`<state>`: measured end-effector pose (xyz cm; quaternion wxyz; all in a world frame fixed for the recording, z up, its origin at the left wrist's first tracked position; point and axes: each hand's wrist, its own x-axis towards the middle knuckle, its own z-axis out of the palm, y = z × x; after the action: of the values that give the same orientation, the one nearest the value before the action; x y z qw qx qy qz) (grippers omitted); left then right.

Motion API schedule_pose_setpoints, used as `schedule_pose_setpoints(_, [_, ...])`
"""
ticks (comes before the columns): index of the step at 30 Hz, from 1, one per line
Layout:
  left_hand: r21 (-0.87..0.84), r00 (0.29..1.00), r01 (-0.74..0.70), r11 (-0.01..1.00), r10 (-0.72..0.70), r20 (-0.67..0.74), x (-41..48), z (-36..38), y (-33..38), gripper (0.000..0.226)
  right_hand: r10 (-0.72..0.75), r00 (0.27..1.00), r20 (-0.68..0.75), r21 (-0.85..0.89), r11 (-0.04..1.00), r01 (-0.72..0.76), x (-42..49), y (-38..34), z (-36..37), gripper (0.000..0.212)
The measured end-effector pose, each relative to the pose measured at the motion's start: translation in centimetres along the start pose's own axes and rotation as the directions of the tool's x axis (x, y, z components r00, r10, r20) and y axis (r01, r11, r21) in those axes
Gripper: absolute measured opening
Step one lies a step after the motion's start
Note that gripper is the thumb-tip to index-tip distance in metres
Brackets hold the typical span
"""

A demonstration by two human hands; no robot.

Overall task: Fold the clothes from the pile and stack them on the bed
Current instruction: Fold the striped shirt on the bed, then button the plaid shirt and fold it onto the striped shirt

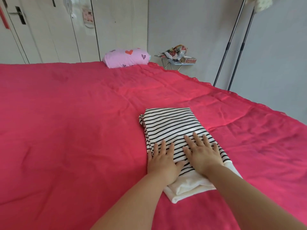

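Hands both flat on the folded black-and-white striped knit top (pixel 167 123). Left hand (pixel 162 161) is palm down with fingers spread, at the near-left edge. Right hand (pixel 203 153) is palm down with fingers spread, on the middle of the panel just beside it. Neither hand pinches any fabric.

The top lies on the crimson-pink bed cover (pixel 74 122), right of centre on the near side. Its plain white hem band (pixel 186 188) points at the person and sticks out under the wrists. No pile and no other folded piece is in view, so this looks like the base of the stack.

Step in hand, as I read it: flattening the finished fold.

How to do it well:
- Stroke from the hem outward to the far edge. Don't press in one spot; that moves the trapped bulk out.
- The far-left corner has a lip of fabric poking past the rectangle. Tuck it under before calling it done.
- The hem end looks thick and rolled. Flatten it, or the next item will sit tilted.
- Press straight down while sliding. The cover is already creased and dragging would likely shift the layers.

Pink heart-print pillow (pixel 127 58) sits at the far edge, well apart.
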<state>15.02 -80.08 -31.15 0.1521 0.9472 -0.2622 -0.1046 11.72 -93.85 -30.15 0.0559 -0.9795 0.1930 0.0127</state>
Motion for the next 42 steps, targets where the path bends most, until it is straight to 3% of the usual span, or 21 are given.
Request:
schedule_pose_setpoints(3, [0.005, 0.998, -0.054, 0.999, 0.054, -0.037, -2.6, -1.7, -0.9, 0.064, 0.062, 0.997, 0.047, 0.009, 0.998, -0.062, -1.1, -1.2, -1.2, 0.053])
schedule_pose_setpoints(6, [-0.007, 0.99, -0.004, 1.0, 0.003, -0.143, -5.8, -3.9, -3.1, 0.06, 0.068, 0.996, 0.06, -0.016, 0.998, -0.067, -3.5, -3.7, -2.1, 0.052])
schedule_pose_setpoints(16, [0.094, 0.944, 0.252, 0.963, -0.223, -0.242, -20.6, -10.8, -15.0, 0.058, -0.326, 0.944, 0.046, 0.11, 0.941, 0.319, -14.8, -20.0, -2.1, 0.053])
schedule_pose_setpoints(20, [0.119, 0.919, 0.335, 0.935, -0.297, -0.258, -28.0, -12.2, -21.3, 0.056, -0.475, 0.879, 0.053, 0.115, 0.877, 0.467, -19.3, -28.7, -1.7, 0.054])
schedule_pose_setpoints(26, [0.065, 0.829, 0.514, 0.856, -0.475, -0.297, -38.1, -14.4, -31.8, 0.056, -0.619, 0.78, 0.093, 0.177, 0.781, 0.599, -24.8, -40.5, 1.8, 0.054])
schedule_pose_setpoints(29, [0.049, 0.775, 0.597, 0.801, -0.559, -0.295, -42.6, -14.8, -36.8, 0.055, -0.633, 0.751, 0.189, 0.115, 0.774, 0.623, -28.2, -44.1, 6.1, 0.062])
schedule_pose_setpoints(32, [0.022, 0.732, 0.643, 0.766, -0.606, -0.311, -45.7, -15.2, -41.1, 0.056, -0.59, 0.798, 0.123, -0.013, 0.803, 0.596, -29.6, -45.0, 8.3, 0.089])
schedule_pose_setpoints(38, [-0.042, 0.677, 0.639, 0.768, -0.588, -0.442, -46.2, -16.5, -47.1, 0.062, -0.504, 0.851, 0.149, -0.016, 0.859, 0.512, -29.8, -45.6, 8.6, 0.069])
schedule_pose_setpoints(42, [0.025, 0.698, 0.66, 0.751, -0.601, -0.388, -43.3, -17.6, -48.9, 0.064, -0.488, 0.853, 0.183, 0.037, 0.871, 0.49, -29.8, -45.5, 9.0, 0.069])
